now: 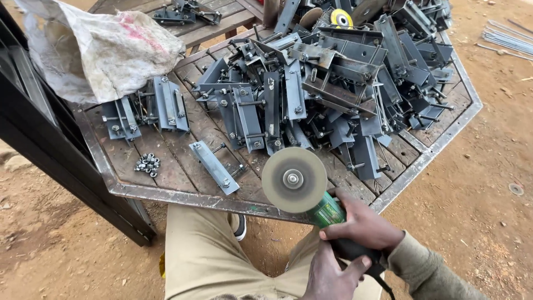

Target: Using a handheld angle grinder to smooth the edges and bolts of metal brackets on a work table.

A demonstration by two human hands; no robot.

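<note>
Dirty white woven sack (100,47) w/ faded pink print, slumped at table's far-left corner. Yellow round label on a disc (341,18) at far pile top.

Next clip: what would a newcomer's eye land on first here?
Probably the angle grinder at bottom centre, gripped by the right hand and left hand, its round disc over the table edge. Behind it, a big heap of grey metal brackets fills the tabletop, with a dirty white sack upper left.
</note>
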